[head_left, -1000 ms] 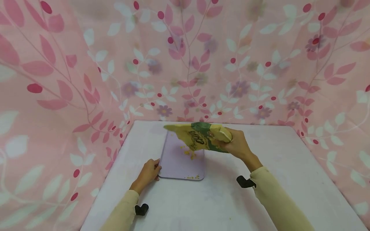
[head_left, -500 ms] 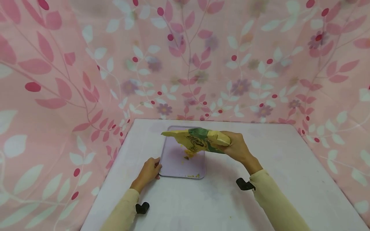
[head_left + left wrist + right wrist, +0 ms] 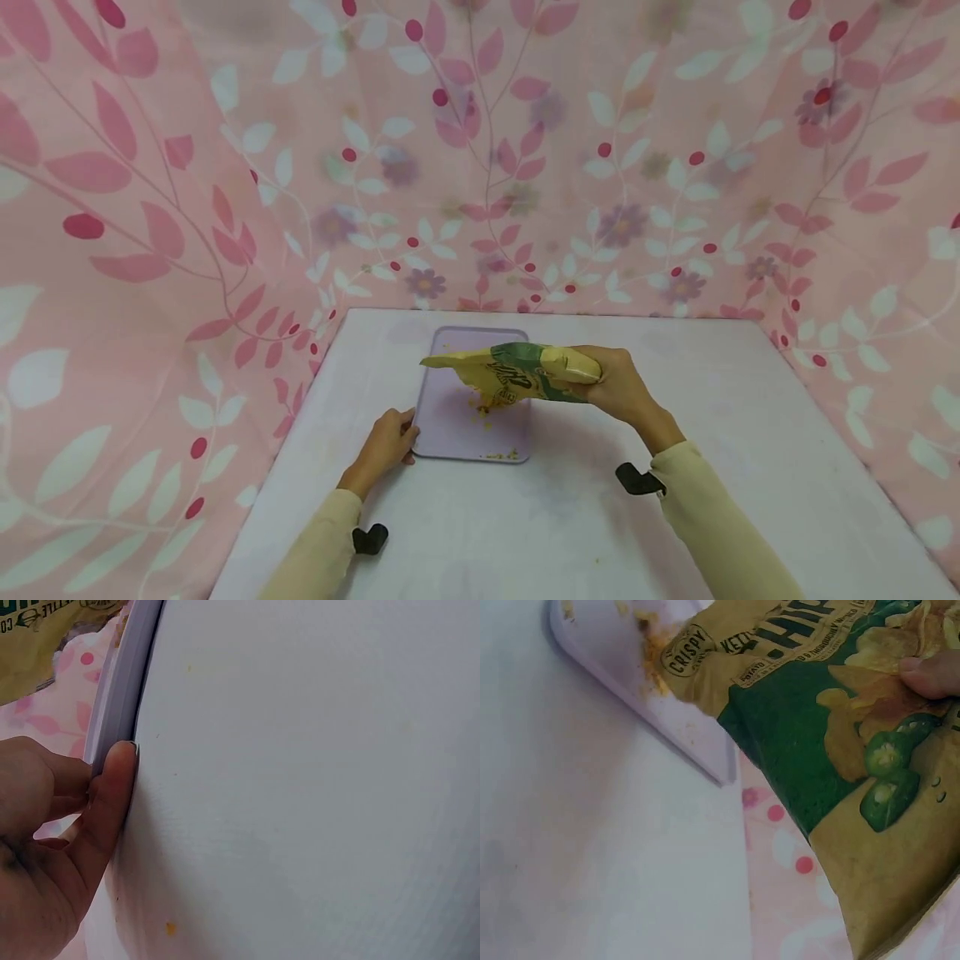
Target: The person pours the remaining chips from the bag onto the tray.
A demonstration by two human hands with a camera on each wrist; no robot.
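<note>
A yellow and green potato chip bag (image 3: 517,371) is tilted over a lilac tray (image 3: 438,425), its torn end low over the tray's middle. My right hand (image 3: 618,385) grips the bag's other end; in the right wrist view a thumb lies across the printed front of the bag (image 3: 780,720). Small yellow chip crumbs (image 3: 486,410) lie on the tray under the bag's mouth. My left hand (image 3: 384,447) pinches the tray's near left edge, thumb and fingers on either side of the rim (image 3: 124,697) in the left wrist view.
The tray lies on a white table (image 3: 585,517) with floral pink cloth (image 3: 480,167) at the back and sides. More crumbs (image 3: 504,456) sit at the tray's near right corner. Tiny yellow specks (image 3: 171,928) dot the table.
The bag and my right hand have come slightly lower and nearer, uncovering the tray's far edge. Crumbs under the mouth have shifted and spread. The left hand keeps its hold on the tray.
</note>
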